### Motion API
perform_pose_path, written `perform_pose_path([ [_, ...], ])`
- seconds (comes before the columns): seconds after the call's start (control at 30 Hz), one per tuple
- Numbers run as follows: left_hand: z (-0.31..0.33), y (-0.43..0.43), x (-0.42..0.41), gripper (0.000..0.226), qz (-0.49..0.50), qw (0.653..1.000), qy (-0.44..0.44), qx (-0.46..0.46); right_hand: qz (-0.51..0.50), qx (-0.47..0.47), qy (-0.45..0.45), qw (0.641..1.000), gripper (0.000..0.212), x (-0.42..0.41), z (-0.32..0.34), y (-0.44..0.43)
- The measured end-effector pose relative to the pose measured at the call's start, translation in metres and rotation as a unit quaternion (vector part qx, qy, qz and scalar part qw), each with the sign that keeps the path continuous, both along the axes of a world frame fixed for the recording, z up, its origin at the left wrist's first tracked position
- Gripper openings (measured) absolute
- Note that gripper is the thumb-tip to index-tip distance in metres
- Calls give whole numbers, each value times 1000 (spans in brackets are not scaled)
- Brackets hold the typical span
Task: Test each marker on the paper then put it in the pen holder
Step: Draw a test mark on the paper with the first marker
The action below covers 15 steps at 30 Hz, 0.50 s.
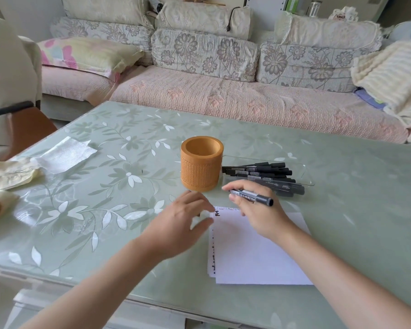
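White paper (259,248) lies toward the desk's (105,210) near edge, with one dark mark (217,213) at its far-left corner. Left hand (188,219) hovers there, fingers (201,200) loosely spread, holding nothing. Right hand (256,210) pinches a black marker (252,197), seemingly capped, so testing looks done. Next, tip it upright into the empty-looking orange pen holder (201,167) beyond. Spare markers (266,174) fill a clear tray (304,172).

Label print on the marker (250,195) is illegibly small.
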State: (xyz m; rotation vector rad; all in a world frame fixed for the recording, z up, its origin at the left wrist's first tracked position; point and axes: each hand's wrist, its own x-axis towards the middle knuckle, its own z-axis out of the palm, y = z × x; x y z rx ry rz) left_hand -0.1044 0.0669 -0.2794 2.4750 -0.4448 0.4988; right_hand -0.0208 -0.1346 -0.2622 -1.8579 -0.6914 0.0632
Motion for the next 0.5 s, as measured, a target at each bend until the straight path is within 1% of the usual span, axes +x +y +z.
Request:
perform_pose_path([
  [0.03, 2, 5, 2, 17, 26, 1000, -9, 2, 12, -21, 0, 1000, 29, -1, 1, -3],
  [0.07, 3, 10, 4, 19, 56, 998, -11, 14, 27, -48, -4, 998, 36, -2, 0, -6],
  [0.13, 1, 17, 6, 28, 101, 993, 16, 53, 62, -93, -1, 994, 54, -4, 2, -10],
  [0.17, -1, 20, 6, 30, 110, 991, 35, 67, 72, -93, 19, 993, 58, -5, 4, -9],
  [0.27, -5, 21, 8, 24, 116, 986, 81, 85, 85, -40, 119, 989, 49, -9, 14, -6],
  [0.33, -6, 21, 9, 16, 112, 986, 88, 84, 91, -16, 158, 983, 42, -13, 20, -8],
  [0.4, -3, 20, 10, 12, 113, 988, 83, 59, 78, -54, 142, 985, 32, -15, 24, -10],
  [0.47, 2, 18, 11, 9, 116, 991, 67, 24, 48, -112, 79, 989, 26, -14, 23, -14],
  [0.5, 5, 16, 11, 8, 117, 991, 59, 10, 28, -136, 44, 989, 27, -13, 21, -15],
])
